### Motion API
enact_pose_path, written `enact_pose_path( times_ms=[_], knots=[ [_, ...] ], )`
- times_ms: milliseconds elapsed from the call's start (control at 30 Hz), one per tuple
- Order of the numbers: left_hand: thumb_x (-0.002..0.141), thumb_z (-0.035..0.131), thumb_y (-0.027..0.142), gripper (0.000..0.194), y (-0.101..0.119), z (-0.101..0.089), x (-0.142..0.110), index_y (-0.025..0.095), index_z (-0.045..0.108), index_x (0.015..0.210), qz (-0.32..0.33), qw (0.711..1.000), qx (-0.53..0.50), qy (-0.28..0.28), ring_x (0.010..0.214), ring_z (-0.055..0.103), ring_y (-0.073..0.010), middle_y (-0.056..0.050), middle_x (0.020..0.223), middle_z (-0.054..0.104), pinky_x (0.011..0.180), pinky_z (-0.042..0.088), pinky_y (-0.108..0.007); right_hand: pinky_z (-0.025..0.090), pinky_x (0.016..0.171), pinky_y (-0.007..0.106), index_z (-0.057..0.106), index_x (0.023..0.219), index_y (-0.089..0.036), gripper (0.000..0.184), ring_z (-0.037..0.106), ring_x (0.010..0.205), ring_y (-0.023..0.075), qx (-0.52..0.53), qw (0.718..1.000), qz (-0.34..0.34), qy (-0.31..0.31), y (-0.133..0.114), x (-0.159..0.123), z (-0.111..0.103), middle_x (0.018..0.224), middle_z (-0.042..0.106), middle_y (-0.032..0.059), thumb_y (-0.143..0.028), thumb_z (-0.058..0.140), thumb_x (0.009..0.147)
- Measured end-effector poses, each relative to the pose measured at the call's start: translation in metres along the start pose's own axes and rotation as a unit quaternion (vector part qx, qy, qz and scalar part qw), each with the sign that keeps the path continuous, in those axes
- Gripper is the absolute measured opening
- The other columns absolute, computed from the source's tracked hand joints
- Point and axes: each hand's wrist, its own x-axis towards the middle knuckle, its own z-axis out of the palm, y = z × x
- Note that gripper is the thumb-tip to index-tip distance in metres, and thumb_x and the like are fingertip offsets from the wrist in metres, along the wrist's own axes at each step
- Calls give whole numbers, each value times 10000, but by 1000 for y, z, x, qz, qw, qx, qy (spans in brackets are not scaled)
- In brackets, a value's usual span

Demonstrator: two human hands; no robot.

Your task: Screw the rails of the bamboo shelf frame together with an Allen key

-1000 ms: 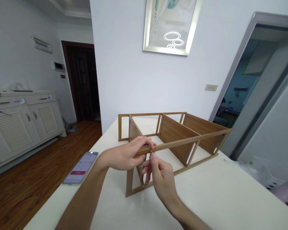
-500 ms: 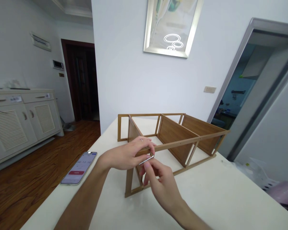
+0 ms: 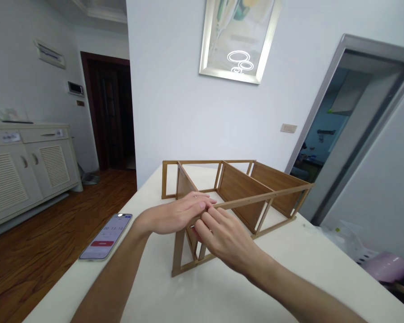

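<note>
A bamboo shelf frame [image 3: 247,185] with three board dividers lies on its side on the white table [image 3: 289,273]. My left hand [image 3: 171,217] grips the near end of its top rail, fingers wrapped over the corner joint. Pressed against that same joint from below and the right, my right hand [image 3: 226,238] has its fingers pinched together under the left fingertips. It holds a thin metal key [image 3: 192,226], of which only a small glint shows between the fingers. Both hands touch each other at the rail.
A phone [image 3: 106,229] with a lit screen lies near the table's left edge. Clear plastic bags and a pink object [image 3: 387,265] sit at the far right. A white cabinet [image 3: 20,166] stands across the wooden floor to the left.
My right hand has moved up and left, closing in under the left fingers at the rail joint. The metal key, plainly visible before, is now almost hidden. The view has shifted slightly.
</note>
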Motion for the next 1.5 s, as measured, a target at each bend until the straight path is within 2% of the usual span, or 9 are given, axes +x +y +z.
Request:
enact_pose_path(
  times_ms=[333,500,700,900,1000,1067,1300,1400,1500],
  knots=[
    [1080,198,520,549,-1,-6,-1,257,515,1442,4,997,-71,-20,1475,371,-193,-21,1534,507,1268,220,-343,446,633,310,541,855,-176,281,587,653,177,75,994,-67,-52,19,6,10,724,625,33,-33,340,991],
    [1076,186,537,583,-2,-7,-3,254,435,1521,-23,994,-99,-25,1494,365,-208,-21,1605,437,1264,233,-351,379,541,266,528,918,-189,190,550,581,144,256,960,105,-48,21,6,12,715,622,3,-175,377,1033],
    [1060,360,456,499,-5,-6,-2,267,425,1517,-18,999,-42,-21,1499,361,-199,-16,1632,397,1260,258,-342,344,507,228,543,845,-215,228,474,497,99,415,827,368,89,5,1,13,607,531,-51,-304,440,1028],
    [1010,478,484,496,-9,5,-6,242,519,1441,-29,993,97,60,1547,280,-246,-78,1670,318,1269,245,-425,424,420,226,506,820,-228,365,513,410,116,622,558,519,179,-12,-9,30,501,546,-68,-550,486,990],
    [988,471,585,617,-8,8,-9,233,485,1495,-78,982,153,75,1554,260,-266,-101,1680,279,1264,245,-442,452,416,236,515,842,-223,384,552,429,129,652,502,532,197,-16,-17,36,533,584,-54,-585,498,971],
    [993,452,592,624,-6,8,-11,257,465,1519,-84,978,172,76,1535,310,-261,-86,1670,303,1250,277,-428,430,419,223,503,817,-223,392,541,425,118,632,540,526,181,-13,-23,38,533,583,-53,-576,483,986],
    [983,475,566,644,-4,6,-12,259,418,1546,-78,974,188,95,1482,415,-258,-53,1614,427,1222,335,-404,423,496,219,552,909,-206,265,567,496,102,469,778,411,74,20,-42,28,618,599,-44,-412,456,1046],
    [978,487,553,651,-5,5,-13,249,414,1548,-78,975,181,100,1471,432,-260,-47,1608,437,1214,348,-395,446,560,232,600,940,-193,196,612,612,120,283,911,293,71,30,-48,22,722,644,-1,-358,537,1024],
    [977,488,536,633,-5,4,-12,242,435,1535,-79,975,182,103,1473,428,-262,-44,1603,446,1216,340,-390,490,664,256,634,1034,-176,178,650,733,145,143,971,172,82,40,-53,20,843,695,45,-346,640,980]
  ],
)
